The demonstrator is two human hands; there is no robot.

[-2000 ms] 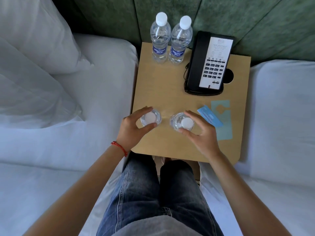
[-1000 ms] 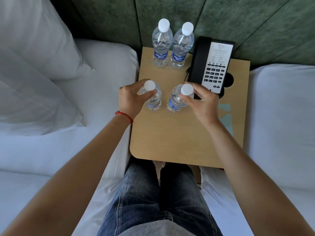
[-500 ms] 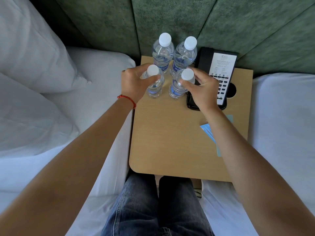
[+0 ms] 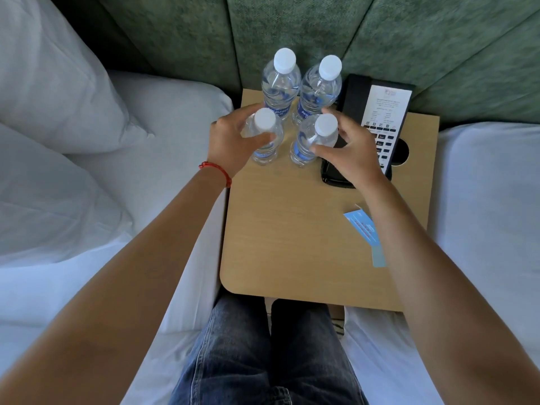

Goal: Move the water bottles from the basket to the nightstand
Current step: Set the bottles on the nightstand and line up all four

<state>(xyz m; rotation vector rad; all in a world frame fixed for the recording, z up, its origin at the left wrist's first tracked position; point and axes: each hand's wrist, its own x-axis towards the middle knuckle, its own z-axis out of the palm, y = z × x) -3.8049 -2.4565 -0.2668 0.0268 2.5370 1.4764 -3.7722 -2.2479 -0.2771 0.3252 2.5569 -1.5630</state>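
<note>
The blue label of the rear left water bottle [image 4: 280, 86] reads "AQUAFINA", the rear right water bottle [image 4: 319, 89] shows only "AQ", and print on the telephone faceplate [image 4: 385, 109] and the blue card [image 4: 363, 226] is illegible.

Soft daylight, sharp focus, wide-angle bending toward the edges.

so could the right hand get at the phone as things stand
Probably yes. The right hand hovers right over the phone's near end, with nothing between them, but its fingers are curled round a bottle, so it would likely need to let go first.
</note>
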